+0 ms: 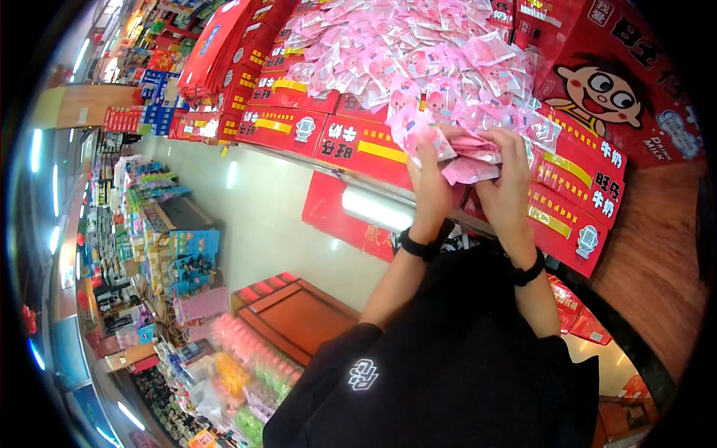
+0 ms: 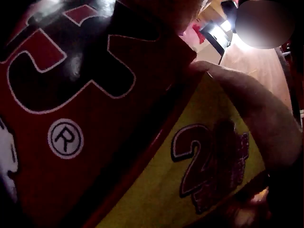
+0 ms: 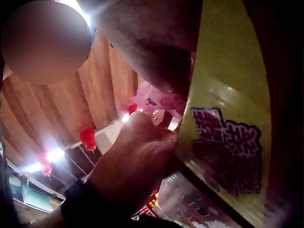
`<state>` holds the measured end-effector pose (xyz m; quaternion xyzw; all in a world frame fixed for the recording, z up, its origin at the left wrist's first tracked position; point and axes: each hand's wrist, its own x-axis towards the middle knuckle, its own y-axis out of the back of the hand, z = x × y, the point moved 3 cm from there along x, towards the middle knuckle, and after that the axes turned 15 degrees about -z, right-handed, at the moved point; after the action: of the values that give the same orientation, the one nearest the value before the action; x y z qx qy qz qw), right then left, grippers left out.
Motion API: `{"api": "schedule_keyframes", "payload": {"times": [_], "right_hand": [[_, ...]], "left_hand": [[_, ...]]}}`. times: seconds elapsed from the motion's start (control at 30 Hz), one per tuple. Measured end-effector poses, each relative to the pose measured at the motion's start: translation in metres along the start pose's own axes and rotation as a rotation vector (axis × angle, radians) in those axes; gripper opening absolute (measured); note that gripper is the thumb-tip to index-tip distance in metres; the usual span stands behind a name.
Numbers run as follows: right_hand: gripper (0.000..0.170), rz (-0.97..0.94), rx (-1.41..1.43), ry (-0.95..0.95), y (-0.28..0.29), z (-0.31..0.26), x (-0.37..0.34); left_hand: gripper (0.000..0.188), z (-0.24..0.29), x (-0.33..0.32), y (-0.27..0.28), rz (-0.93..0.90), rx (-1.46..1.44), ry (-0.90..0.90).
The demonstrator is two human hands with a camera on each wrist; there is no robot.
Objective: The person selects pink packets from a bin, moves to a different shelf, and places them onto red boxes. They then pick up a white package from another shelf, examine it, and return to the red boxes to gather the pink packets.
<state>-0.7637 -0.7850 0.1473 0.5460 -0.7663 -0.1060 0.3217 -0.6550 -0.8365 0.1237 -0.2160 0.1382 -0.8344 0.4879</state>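
Small pink printed packets (image 1: 472, 172) are bunched between my two hands at the front edge of a pile. The left hand (image 1: 432, 179) grips the bunch from the left, its thumb against a packet. From the right, the right hand (image 1: 508, 175) holds the same bunch with curled fingers. Behind them, a heap of similar pink packets (image 1: 418, 56) covers stacked red milk cartons (image 1: 280, 127). In the right wrist view, pink wrapping (image 3: 159, 99) shows between the hands. A red carton side (image 2: 109, 147) with a yellow band fills much of the left wrist view.
A large red milk carton (image 1: 620, 89) with a cartoon face stands at the right, beside a brown wood-grain surface (image 1: 657, 246). Red packages (image 1: 213, 56) are stacked at the left end. Across the pale floor (image 1: 261, 201) are a brown wooden box (image 1: 299, 317) and crowded shop shelves (image 1: 168, 246).
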Motion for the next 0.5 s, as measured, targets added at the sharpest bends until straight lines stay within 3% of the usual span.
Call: {"api": "schedule_keyframes", "payload": {"times": [0.1, 0.17, 0.23, 0.5], "right_hand": [[0.044, -0.044, 0.041, -0.023, 0.004, 0.002, -0.002], [0.043, -0.037, 0.039, -0.023, 0.004, 0.004, -0.003], [0.045, -0.046, 0.017, -0.052, 0.001, 0.007, -0.005], [0.058, -0.020, 0.064, -0.024, -0.003, 0.008, -0.003]], "left_hand": [[0.051, -0.003, 0.002, -0.004, 0.067, 0.059, 0.091], [0.048, -0.003, 0.002, -0.002, 0.060, 0.062, 0.067], [0.042, -0.001, 0.002, -0.001, -0.058, 0.216, 0.046], [0.033, -0.005, 0.008, -0.003, -0.021, 0.333, -0.050]]}}
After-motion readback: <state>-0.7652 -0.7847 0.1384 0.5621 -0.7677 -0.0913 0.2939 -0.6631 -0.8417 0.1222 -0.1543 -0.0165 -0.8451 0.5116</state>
